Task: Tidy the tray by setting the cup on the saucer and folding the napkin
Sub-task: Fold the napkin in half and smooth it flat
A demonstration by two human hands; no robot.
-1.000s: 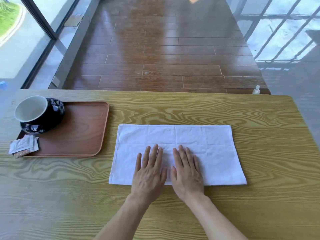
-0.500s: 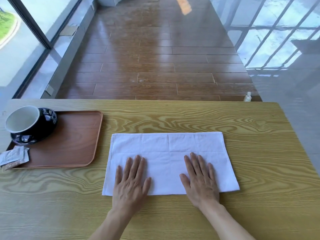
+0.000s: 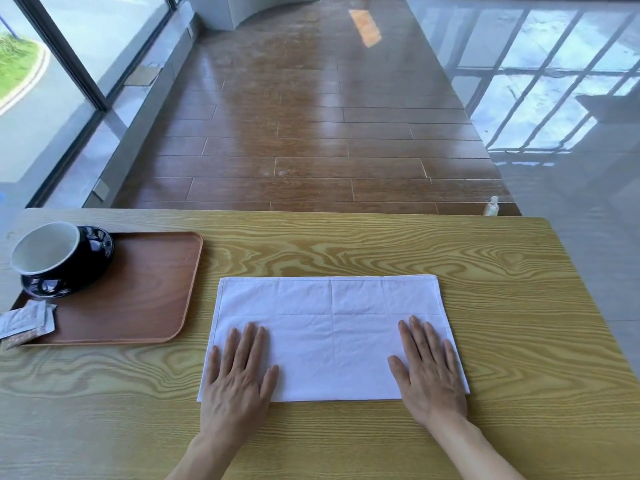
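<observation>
- Head view: the white napkin (image 3: 330, 336) lies folded on the worktop (image 3: 450, 258), just right of the tray (image 3: 145, 292).
- My left hand (image 3: 239, 375) and right hand (image 3: 429, 372) press flat on its near corners, fingers straight, gripping nothing.
- The cup (image 3: 48, 251) sits on its saucer (image 3: 69, 284).

— What's the table (image 3: 381, 251) made of?

— Wood, pale yellow, with bold wavy grain and a matt finish. The napkin (image 3: 332, 327) on it is white cloth, matt, faintly creased along its folds.

— And left of the napkin?

— A tray (image 3: 138, 289) of reddish-brown wood, smooth with a soft sheen. On it, the cup (image 3: 52, 251) and saucer (image 3: 86, 271) look like glossy dark ceramic, the cup matt white inside. The sachets (image 3: 24, 322) look like paper.
</observation>
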